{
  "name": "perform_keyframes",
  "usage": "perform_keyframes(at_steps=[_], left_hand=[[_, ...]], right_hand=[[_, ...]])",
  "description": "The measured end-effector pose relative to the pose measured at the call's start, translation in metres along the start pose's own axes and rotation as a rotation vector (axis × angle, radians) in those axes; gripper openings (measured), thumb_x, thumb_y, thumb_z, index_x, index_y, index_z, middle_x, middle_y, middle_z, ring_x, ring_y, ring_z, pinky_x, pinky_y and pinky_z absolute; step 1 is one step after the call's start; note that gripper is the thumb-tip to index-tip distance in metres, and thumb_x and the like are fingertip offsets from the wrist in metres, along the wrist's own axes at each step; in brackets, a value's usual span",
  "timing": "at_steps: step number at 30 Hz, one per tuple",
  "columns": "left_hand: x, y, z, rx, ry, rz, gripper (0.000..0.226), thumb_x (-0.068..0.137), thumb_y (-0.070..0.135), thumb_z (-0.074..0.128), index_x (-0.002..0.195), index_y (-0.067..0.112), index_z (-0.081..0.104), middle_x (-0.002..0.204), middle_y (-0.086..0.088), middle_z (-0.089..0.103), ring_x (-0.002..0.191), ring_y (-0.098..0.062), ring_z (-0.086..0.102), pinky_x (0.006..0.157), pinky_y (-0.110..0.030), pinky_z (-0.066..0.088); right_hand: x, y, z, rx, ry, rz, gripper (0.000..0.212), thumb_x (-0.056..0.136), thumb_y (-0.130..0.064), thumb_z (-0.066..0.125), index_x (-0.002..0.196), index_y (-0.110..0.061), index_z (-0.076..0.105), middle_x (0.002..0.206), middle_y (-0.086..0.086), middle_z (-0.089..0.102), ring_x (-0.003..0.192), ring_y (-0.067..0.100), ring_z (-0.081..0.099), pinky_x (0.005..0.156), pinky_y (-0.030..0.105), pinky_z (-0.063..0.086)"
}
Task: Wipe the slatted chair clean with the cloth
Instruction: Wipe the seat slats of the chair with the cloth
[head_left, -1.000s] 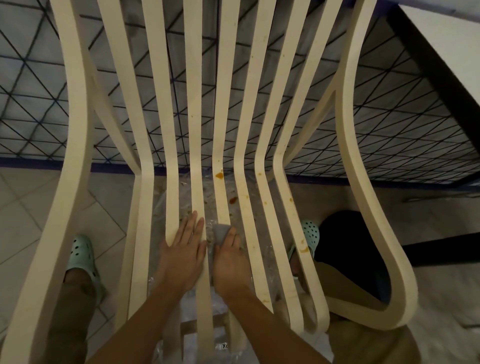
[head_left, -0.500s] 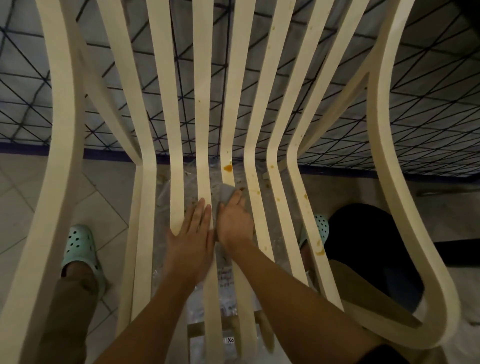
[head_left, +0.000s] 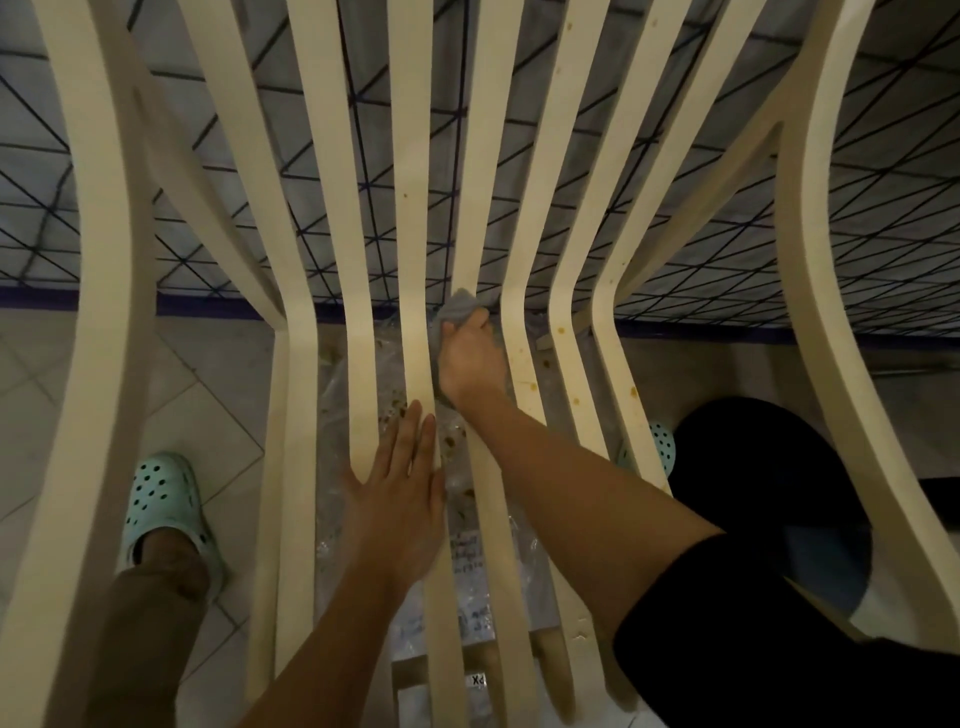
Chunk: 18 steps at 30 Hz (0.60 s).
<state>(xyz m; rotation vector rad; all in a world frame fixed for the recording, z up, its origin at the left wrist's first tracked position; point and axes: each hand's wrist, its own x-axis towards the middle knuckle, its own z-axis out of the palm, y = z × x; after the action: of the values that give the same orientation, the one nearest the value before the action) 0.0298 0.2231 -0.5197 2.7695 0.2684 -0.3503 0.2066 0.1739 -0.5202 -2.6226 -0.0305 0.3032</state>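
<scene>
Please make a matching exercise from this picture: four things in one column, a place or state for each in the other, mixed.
1. grey crumpled cloth
2. left hand
3. right hand
4. left mint-green perforated clog

A. lying flat, fingers straight
B. on the tiled floor
C. gripping the cloth
D. bunched at bend of cream slatted chair

Pairs: 1-D; 2-A; 3-C; 4-B

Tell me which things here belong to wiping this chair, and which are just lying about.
For the job: chair; grey cloth; right hand, gripping the cloth against a slat; left hand, flat on the slats.

Lying about: clear plastic bag on the floor under the chair; dark round thing at the right.
</scene>
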Motion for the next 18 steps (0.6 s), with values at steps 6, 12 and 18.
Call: perform_keyframes(at_steps=[6,12,18], left_hand=[[0.001,0.001,-0.001,0.04,-0.018,-0.005,0.06,0.097,0.044,-0.001,0.153,0.027,-0.015,0.159,0.01,-0.026,0.148,-0.011,-0.013,0.112,-0.061,0.015],[0.002,0.003,-0.004,0.018,-0.019,-0.004,0.056,0.101,0.041,0.004,0.152,0.028,-0.017,0.158,0.01,-0.027,0.148,-0.011,-0.016,0.113,-0.061,0.013],[0.001,0.0,-0.002,-0.005,-0.013,-0.005,0.058,0.097,0.043,-0.001,0.151,0.03,-0.02,0.157,0.011,-0.03,0.147,-0.01,-0.019,0.113,-0.061,0.01]], right_hand=[[0.016,0.001,-0.001,0.416,-0.046,0.185,0.037,0.104,-0.035,0.03,0.122,-0.005,0.044,0.108,0.018,0.063,0.096,0.034,0.061,0.083,0.045,0.051],[0.015,0.008,0.003,0.357,-0.004,0.123,0.04,0.102,-0.033,0.03,0.124,-0.004,0.045,0.11,0.017,0.055,0.097,0.03,0.053,0.078,0.036,0.038],[0.014,0.005,0.013,0.837,-0.039,0.424,0.042,0.103,-0.04,0.028,0.103,-0.011,0.057,0.095,0.013,0.062,0.092,0.028,0.06,0.086,0.04,0.049]])
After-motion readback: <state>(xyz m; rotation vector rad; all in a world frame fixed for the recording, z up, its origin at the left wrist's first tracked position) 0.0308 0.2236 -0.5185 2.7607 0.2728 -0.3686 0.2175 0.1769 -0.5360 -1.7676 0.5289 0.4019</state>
